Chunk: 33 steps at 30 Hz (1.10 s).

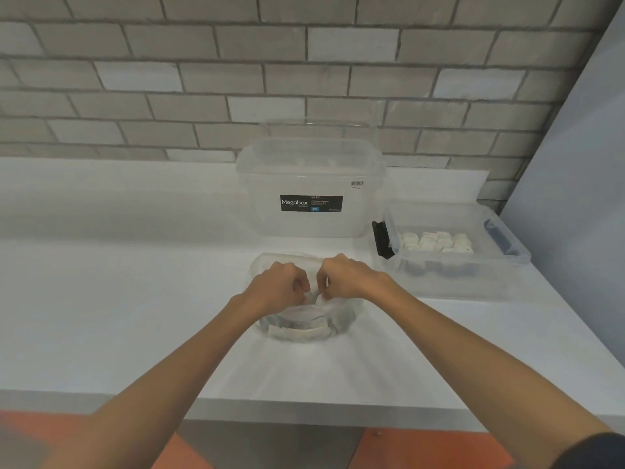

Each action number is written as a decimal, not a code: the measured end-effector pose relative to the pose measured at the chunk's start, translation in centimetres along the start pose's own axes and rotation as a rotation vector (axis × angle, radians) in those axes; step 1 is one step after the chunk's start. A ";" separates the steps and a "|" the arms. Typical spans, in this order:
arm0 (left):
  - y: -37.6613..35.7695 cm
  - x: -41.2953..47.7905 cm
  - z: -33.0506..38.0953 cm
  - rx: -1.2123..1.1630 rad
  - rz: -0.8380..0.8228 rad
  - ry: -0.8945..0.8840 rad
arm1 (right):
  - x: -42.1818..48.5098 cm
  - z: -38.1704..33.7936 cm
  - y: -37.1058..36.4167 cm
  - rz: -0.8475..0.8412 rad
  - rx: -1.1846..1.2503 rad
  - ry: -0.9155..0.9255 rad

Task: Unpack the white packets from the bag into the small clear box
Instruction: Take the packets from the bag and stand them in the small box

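A clear plastic bag (306,324) with white packets inside lies on the white counter in front of me. My left hand (277,287) and my right hand (350,277) meet over its top, and both pinch the bag's edge between thumb and fingers. The small clear box (453,262) with blue latches sits to the right. Several white packets (436,242) lie in it in rows.
A large clear Megabox tub (311,187) with its lid on stands behind the bag against the grey brick wall. The white counter (118,299) ends at a front edge near me. A pale wall panel (581,164) rises at the right.
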<state>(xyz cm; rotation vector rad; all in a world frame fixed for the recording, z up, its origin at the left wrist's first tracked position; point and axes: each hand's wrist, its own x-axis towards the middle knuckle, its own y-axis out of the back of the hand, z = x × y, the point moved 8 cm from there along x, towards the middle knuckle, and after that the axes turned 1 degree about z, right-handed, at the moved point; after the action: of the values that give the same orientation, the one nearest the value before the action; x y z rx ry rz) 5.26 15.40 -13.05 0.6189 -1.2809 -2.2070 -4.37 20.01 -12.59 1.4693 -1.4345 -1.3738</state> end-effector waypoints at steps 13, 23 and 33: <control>2.9 0.3 -0.5 -0.246 0.200 -0.033 | -0.7 1.3 3.0 0.151 0.548 -0.043; 2.5 -0.4 -2.8 -0.815 0.156 0.142 | -0.5 2.3 3.5 0.238 0.927 -0.140; 0.8 -0.9 -2.3 -1.228 0.156 0.192 | -0.4 0.3 3.5 0.237 0.948 -0.053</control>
<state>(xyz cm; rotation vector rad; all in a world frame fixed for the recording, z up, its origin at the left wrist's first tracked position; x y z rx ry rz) 7.56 14.15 -13.26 0.1907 0.2259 -2.2117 -5.58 19.85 -9.24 1.7037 -2.3783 -0.5701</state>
